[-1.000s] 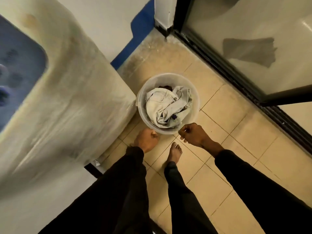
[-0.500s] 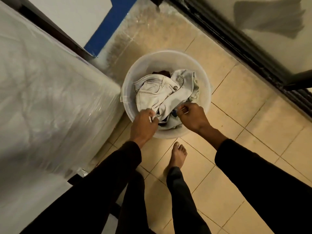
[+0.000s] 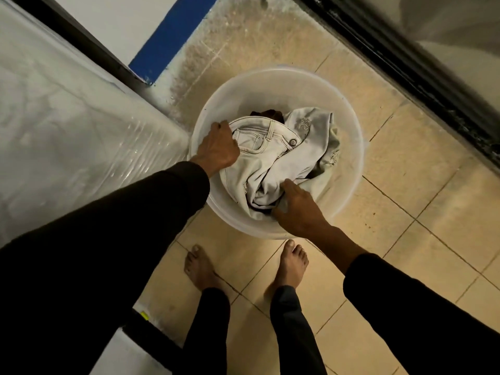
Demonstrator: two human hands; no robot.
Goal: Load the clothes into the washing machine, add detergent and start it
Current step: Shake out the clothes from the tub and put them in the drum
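Observation:
A round translucent white basin (image 3: 349, 125) stands on the tiled floor. Pale light-wash jeans (image 3: 270, 158) lie crumpled in it, with a dark garment (image 3: 267, 114) showing at the back. My left hand (image 3: 217, 150) grips the jeans at the waistband by the basin's left rim. At the near side of the basin my right hand (image 3: 297, 207) holds a fold of the jeans, and its fingers curl into the cloth. The washing machine (image 3: 67, 136), wrapped in clear plastic film, fills the left.
My bare feet (image 3: 200, 269) stand on beige tiles just in front of the basin. A dark sliding-door track (image 3: 405, 71) runs along the upper right. A blue band (image 3: 167, 36) marks the wall behind the machine.
I have bent lower over the basin. My left hand moved from the near rim to the jeans' waistband at the left. My right hand sank into the near folds.

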